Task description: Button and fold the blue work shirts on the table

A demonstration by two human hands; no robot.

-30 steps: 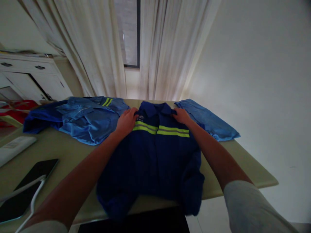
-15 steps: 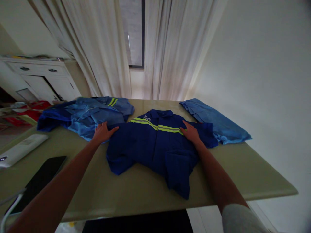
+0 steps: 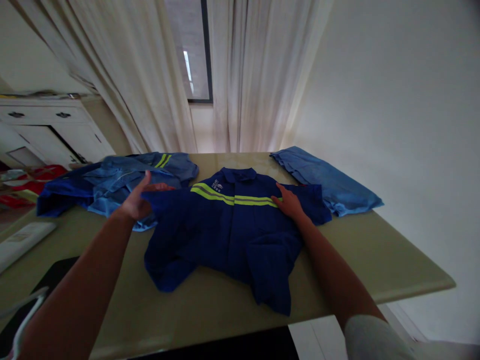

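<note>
A dark blue work jacket [image 3: 210, 230] lies front up on the table, its collar at the far side. A yellow-and-grey reflective band crosses its chest, with a pale printed mark above it. At the left sleeve end is my left hand [image 3: 137, 202], thumb raised and fingers stretched to the right, partly hidden behind the sleeve. My right hand [image 3: 288, 201] rests flat on the chest near the right shoulder, fingers spread. The jacket's lower part is bunched and folded toward me.
Rumpled light and dark blue garments [image 3: 116, 177] lie at the far left of the table [image 3: 210, 315]. A folded light blue garment [image 3: 326, 177] lies at the far right by the wall. A white device [image 3: 26, 242], a dark tablet-like slab [image 3: 56, 275] and a cable are at left.
My left hand has turned thumb-up and drawn back to the sleeve's end, lifting its edge slightly. My right hand stays on the chest. The view has shifted a little.
</note>
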